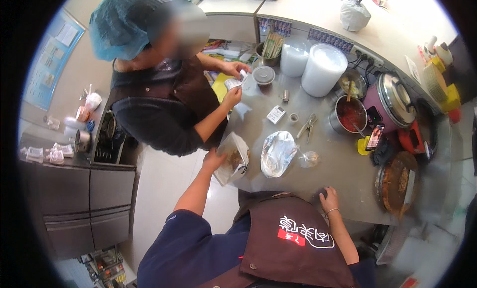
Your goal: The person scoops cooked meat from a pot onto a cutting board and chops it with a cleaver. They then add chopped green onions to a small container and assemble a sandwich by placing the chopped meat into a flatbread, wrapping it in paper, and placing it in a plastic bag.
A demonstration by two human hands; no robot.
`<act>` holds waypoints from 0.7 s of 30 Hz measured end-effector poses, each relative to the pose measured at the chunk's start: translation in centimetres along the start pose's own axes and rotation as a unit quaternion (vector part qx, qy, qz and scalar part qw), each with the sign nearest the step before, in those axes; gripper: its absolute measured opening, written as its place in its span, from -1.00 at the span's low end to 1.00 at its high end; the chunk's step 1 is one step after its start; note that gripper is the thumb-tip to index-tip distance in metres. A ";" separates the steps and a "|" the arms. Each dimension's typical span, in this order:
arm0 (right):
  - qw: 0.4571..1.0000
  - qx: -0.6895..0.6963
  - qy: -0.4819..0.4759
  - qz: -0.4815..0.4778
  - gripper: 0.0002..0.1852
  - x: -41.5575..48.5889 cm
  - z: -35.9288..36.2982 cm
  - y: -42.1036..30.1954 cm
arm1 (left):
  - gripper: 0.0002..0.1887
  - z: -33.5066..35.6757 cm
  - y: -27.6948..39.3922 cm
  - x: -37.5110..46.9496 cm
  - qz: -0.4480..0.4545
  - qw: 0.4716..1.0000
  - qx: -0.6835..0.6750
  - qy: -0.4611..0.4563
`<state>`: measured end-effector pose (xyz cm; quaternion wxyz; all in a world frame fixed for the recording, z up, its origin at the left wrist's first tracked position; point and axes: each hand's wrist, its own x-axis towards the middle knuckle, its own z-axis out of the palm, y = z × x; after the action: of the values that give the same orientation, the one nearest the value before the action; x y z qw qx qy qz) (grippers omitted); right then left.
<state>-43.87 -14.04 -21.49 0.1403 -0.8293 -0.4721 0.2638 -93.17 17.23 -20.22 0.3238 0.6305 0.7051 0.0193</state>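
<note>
My left hand (214, 160) grips the side of a white paper bag (244, 148) at the table's left edge. The bag's mouth gapes, and brownish food (234, 158) shows inside. By the front edge of the metal table (261, 116) rests my right hand (329, 201), its fingers bent down. Something dark shows beside those fingers, too unclear to name. An oval foil-lined container (278, 154) lies just right of the bag. Beyond it are a small knotted clear plastic bag (310, 158) and metal tongs (308, 126).
A co-worker (164, 101) at the left holds a paper slip (234, 83). Stacked plastic lids (323, 70), a lidded tub (264, 76), a pot of red sauce (348, 116) and a rice cooker (393, 100) line the back. At right, a cleaver (410, 186) lies on a round chopping block (391, 183).
</note>
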 end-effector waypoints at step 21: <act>0.928 -0.015 -0.098 -0.358 -0.54 5.4 0.8 -23.1 | -0.48 9.5 10.9 -11.1 -0.139 0.919 -0.354 -0.109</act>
<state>-58.49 2.44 -12.70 0.1663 -0.5770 -0.7531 0.2689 -79.08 5.83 -18.19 0.6003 0.3691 0.6928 0.1533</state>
